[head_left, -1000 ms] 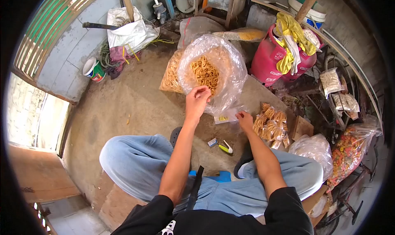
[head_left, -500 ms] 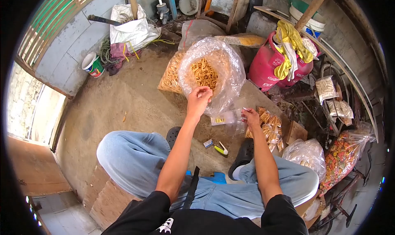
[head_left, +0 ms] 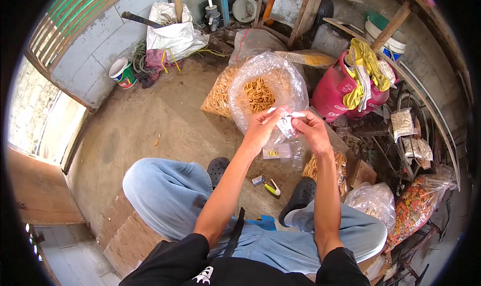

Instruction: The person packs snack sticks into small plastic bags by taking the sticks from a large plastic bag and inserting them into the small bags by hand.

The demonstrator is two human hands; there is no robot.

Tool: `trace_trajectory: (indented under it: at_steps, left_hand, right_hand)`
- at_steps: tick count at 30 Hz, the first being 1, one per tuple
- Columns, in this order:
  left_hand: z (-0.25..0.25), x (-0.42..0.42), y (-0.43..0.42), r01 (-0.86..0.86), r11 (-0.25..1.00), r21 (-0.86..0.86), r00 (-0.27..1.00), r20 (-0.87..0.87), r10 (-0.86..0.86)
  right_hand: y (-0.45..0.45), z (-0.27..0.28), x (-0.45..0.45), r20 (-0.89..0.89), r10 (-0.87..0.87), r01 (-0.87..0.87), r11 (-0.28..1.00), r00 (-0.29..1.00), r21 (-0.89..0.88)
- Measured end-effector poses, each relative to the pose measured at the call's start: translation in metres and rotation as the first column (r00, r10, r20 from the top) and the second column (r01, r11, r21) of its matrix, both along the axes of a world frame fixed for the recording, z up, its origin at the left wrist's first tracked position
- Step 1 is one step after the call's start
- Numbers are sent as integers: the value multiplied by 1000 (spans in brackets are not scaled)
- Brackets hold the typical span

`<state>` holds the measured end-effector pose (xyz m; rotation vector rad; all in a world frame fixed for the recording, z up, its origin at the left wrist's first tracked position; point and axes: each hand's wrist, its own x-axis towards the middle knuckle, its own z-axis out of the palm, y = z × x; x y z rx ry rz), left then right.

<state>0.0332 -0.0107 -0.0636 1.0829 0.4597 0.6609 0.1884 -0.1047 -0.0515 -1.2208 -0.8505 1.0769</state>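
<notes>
1. The right hand [head_left: 311,127] is no longer down beside the flat plastic packet [head_left: 277,151] on the floor [head_left: 150,115]; it is up next to the left hand [head_left: 264,127].
2. Between the two hands is a small clear bag [head_left: 286,125], crinkled and shiny. The left fingers pinch its left side and the right fingers pinch its right side, so it is held from both sides, off the floor.
3. It hangs in front of the near rim of the big open plastic bag [head_left: 238,93], which holds brown snack sticks [head_left: 258,93]. Whether the small bag's mouth is parted cannot be told; no sticks show in it.
4. The change seems to mean that both hands now work on this one thin piece of plastic, and neither is in the sticks.
5. The flat plastic packet stays on the floor below the hands, with loose clear plastic at its right end.
6. Nearer the feet, the green and white stapler [head_left: 273,188] and the small blue and white box [head_left: 257,180] lie close together, untouched.
7. The filled bags of sticks [head_left: 340,168] are partly hidden behind the right forearm.
</notes>
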Motion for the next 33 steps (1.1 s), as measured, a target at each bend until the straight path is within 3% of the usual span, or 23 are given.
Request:
trace_trajectory:
  at_steps: [2,7,10,12,16,19,21,22,24,28,31,33]
  left_hand:
    - [3,0,1,-133,990,-44,983,119,138]
    - [14,-10,8,-257,965,-45,952,162,261]
    - [15,-14,12,-301,954,4,944,143,297]
    - [12,-14,14,-467,866,179,879,198,433]
    - [25,-21,12,-416,886,206,908,142,394]
    - [27,-23,13,-385,860,333,922,109,371]
    - [33,-26,12,-354,790,500,918,23,397]
    - [35,-27,11,-353,791,500,918,23,396]
    - [37,-28,10,-354,710,609,903,26,429]
    - [43,-29,10,-340,679,651,909,43,414]
    - [47,-31,9,-323,581,747,890,31,455]
    - [50,-32,10,-264,553,790,907,8,420]
  right_hand:
    - [5,0,-7,69,11,-7,999,998,-51]
    - [9,13,-21,214,72,-55,995,974,-85]
    - [9,25,-27,201,-25,27,1000,979,-7]
    - [8,36,-29,185,-92,87,996,978,35]
    - [3,55,-36,227,-158,136,985,961,108]
    - [1,64,-40,369,-197,102,960,908,262]
    - [0,79,-48,686,-281,29,935,671,355]
    - [0,82,-52,686,-281,30,935,672,354]
    - [1,85,-57,783,-395,-24,887,480,462]
    - [2,78,-55,827,-420,2,892,372,452]
    - [1,77,-55,843,-434,32,893,317,448]
    - [-1,78,-55,892,-415,-14,906,179,424]
